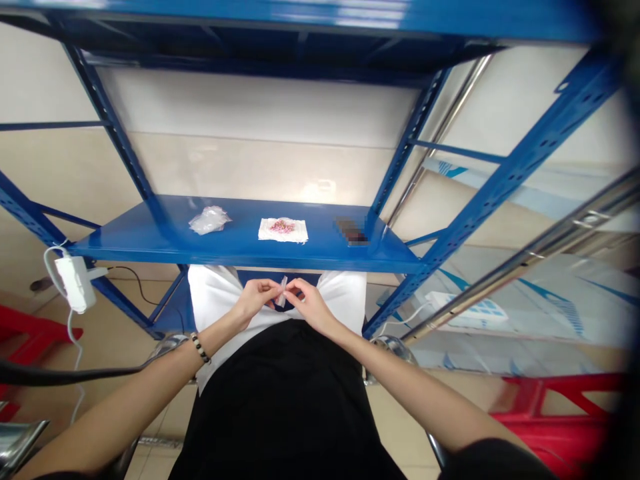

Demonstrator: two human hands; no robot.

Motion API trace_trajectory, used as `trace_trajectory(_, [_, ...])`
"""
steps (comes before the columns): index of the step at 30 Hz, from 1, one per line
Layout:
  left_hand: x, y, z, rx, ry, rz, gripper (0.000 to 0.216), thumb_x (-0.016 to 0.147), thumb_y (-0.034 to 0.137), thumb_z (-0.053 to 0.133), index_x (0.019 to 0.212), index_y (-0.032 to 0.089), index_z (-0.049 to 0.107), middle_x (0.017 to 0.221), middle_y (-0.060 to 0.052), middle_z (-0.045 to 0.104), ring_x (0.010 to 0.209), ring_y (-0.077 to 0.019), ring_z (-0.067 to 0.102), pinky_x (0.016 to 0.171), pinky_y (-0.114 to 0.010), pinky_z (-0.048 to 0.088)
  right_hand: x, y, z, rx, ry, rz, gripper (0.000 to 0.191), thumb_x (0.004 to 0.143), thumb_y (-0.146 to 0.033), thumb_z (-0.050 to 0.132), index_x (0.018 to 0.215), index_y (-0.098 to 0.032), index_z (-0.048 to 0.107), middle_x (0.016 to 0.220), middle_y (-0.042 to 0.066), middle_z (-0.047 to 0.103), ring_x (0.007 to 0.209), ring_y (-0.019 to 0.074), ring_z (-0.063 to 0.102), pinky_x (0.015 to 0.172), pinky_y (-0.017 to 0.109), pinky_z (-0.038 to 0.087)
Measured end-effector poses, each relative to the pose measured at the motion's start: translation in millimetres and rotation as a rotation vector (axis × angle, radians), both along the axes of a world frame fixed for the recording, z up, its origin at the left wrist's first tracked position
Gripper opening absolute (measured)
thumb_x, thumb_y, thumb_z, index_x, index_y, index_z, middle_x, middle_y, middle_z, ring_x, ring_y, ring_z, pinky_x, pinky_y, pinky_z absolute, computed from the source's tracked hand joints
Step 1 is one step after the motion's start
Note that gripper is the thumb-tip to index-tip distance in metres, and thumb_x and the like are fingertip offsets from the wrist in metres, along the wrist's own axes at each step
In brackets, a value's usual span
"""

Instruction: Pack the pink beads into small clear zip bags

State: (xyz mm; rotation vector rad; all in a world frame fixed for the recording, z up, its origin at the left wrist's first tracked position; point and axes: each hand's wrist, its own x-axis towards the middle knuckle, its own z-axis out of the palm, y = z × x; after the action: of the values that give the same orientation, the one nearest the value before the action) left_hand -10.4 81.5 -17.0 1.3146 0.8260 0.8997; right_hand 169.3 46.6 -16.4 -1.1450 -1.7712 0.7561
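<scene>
Both my hands meet just below the front edge of a blue metal shelf (150,243), over my lap. My left hand (255,295) and my right hand (311,303) pinch a small clear plastic bag (283,292) between their fingertips. A beaded bracelet (201,348) sits on my left wrist. On the shelf above my hands lies a white cloth (295,233) with a small pile of pink bits (283,227) on it. To its left is a crumpled heap of clear plastic bags (209,219).
A small dark object (351,233) lies at the shelf's right end. Blue uprights (505,177) frame the rack. A white power adapter (75,283) with cable hangs at the left. Red stools (565,407) stand right and left. Steel rails (540,257) run at the right.
</scene>
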Motion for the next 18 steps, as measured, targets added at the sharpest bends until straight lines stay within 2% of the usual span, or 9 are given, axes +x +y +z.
trace_trajectory(7, [3.2, 23.7, -10.3, -0.023, 0.031, 0.021, 0.037, 0.072, 0.046, 0.074, 0.083, 0.011, 0.073, 0.073, -0.009, 0.068, 0.066, -0.0159, 0.061, 0.057, -0.024, 0.046, 5.6, 22.5, 1.1, -0.129, 0.088, 0.068, 0.024, 0.087, -0.041, 0.059, 0.091, -0.018, 0.059, 0.079, 0.003, 0.064, 0.068, 0.0151, 0.06, 0.063, 0.026, 0.047])
trace_trajectory(14, [-2.2, 5.2, -6.7, 0.035, 0.087, -0.017, 0.034, 0.071, 0.043, 0.076, 0.08, 0.011, 0.071, 0.069, -0.007, 0.067, 0.063, -0.0145, 0.059, 0.058, -0.024, 0.043, -5.1, -5.2, 0.3, -0.206, 0.138, 0.13, 0.031, 0.092, -0.049, 0.05, 0.092, -0.019, 0.056, 0.075, 0.001, 0.064, 0.059, 0.0123, 0.057, 0.056, 0.023, 0.046])
trace_trajectory(18, [-1.0, 6.3, -2.9, 0.048, 0.058, -0.09, 0.037, 0.075, 0.047, 0.072, 0.079, 0.01, 0.07, 0.067, -0.006, 0.066, 0.06, -0.0129, 0.058, 0.055, -0.022, 0.04, -1.2, -4.4, 10.1, -0.198, 0.092, 0.19, 0.028, 0.09, -0.048, 0.055, 0.092, -0.02, 0.056, 0.073, 0.0, 0.065, 0.06, 0.0129, 0.058, 0.057, 0.023, 0.045])
